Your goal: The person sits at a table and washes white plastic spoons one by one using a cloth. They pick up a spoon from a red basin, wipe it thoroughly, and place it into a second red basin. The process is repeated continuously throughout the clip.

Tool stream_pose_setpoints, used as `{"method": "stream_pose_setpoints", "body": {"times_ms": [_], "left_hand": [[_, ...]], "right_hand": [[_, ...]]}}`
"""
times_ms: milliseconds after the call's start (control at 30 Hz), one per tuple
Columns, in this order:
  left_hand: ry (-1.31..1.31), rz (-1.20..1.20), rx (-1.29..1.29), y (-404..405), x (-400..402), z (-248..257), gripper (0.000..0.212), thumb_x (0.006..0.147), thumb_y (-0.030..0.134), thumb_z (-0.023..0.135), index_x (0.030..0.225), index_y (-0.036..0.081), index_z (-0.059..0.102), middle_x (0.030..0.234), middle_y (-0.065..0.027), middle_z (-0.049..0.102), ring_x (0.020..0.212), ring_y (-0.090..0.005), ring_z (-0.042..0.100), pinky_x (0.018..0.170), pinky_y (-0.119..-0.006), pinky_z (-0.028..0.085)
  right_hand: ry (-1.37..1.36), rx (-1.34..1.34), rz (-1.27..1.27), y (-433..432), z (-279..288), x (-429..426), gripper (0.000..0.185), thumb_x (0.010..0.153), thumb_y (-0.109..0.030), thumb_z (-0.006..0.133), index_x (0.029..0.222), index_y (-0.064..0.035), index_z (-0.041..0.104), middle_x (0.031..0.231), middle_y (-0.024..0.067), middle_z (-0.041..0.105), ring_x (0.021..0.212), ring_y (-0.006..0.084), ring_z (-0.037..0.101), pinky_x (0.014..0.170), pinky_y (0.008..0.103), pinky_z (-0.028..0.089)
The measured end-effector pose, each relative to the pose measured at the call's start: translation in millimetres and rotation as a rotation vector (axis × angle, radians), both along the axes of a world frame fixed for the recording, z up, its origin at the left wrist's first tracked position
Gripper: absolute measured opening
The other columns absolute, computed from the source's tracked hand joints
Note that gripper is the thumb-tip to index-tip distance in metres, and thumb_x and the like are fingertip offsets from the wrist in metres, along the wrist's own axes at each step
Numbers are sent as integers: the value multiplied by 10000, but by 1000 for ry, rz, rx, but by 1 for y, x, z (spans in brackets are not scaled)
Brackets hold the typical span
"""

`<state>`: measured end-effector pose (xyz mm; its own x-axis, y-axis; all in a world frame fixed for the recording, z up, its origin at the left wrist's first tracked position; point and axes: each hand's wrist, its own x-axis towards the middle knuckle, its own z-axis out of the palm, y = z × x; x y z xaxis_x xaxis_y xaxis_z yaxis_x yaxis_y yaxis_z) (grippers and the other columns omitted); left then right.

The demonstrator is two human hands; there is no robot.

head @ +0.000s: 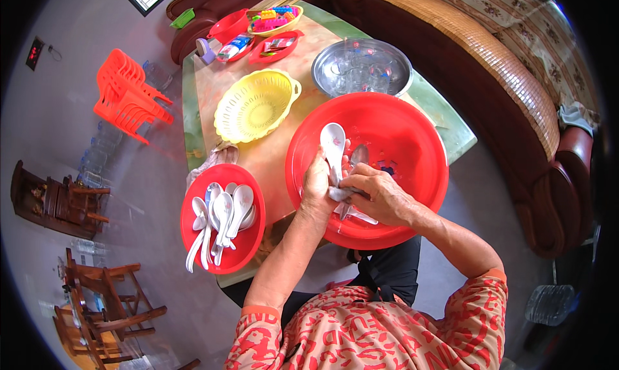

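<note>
My left hand [317, 181] grips a white ceramic soup spoon [333, 138] by its handle, bowl end up. It is over a large red plastic basin [411, 196]. My right hand [382, 193] pinches a wet greyish cloth [340, 193] against the lower part of that handle. A metal spoon [359, 155] shows just beyond my right fingers; whether it is held or lies in the basin, I cannot tell. Below my hands, the white end of another utensil [362, 216] shows in the basin. Dark bits lie on the basin's bottom.
Left of the basin, a red plastic bowl [251, 229] holds several white spoons [223, 212]. A yellow colander [256, 111] and a metal tray [321, 82] of glasses [360, 70] stand beyond on the table [271, 176]. Toy bricks [275, 19] fill a far basket. A sofa [464, 70] borders the right.
</note>
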<state>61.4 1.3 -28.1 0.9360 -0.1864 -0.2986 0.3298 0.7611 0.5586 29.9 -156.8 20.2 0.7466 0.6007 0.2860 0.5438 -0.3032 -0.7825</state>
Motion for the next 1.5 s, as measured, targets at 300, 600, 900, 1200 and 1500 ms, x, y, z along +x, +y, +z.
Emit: {"method": "stream_pose_setpoints", "body": {"times_ms": [300,600,900,1200,1500], "left_hand": [[-120,118,117,-6,-2,21,411,937,402,384,1213,108,462,1086,-24,595,789,-90,537,573,-235,443],[-132,240,197,-32,-13,25,289,906,69,469,1187,95,406,1058,-111,570,874,-160,570,773,-339,520],[-217,194,691,9,-9,26,255,882,191,559,1088,41,556,914,-81,620,735,-150,624,555,-259,525],[-39,13,783,8,-21,6,304,889,192,524,1154,42,510,960,-59,567,731,-103,574,511,-213,480],[5,-165,668,8,-20,9,471,870,191,566,1259,39,350,1083,-103,520,880,-201,586,634,-330,522]], "right_hand": [[-116,-379,-255,-33,4,-3,205,790,-132,582,968,-31,604,943,154,550,848,305,565,728,390,471],[432,85,-209,13,-16,14,229,843,-187,518,899,33,545,679,156,581,627,230,584,563,355,449],[159,-109,-337,-21,8,16,204,852,-129,453,891,-4,610,750,222,602,749,380,602,666,454,470],[-222,-699,-604,-47,-5,27,80,740,-78,525,750,-9,564,677,204,600,649,376,604,568,470,468],[256,-220,-233,-59,-33,34,155,779,-106,529,723,27,587,624,130,552,575,267,563,527,385,463]]}}
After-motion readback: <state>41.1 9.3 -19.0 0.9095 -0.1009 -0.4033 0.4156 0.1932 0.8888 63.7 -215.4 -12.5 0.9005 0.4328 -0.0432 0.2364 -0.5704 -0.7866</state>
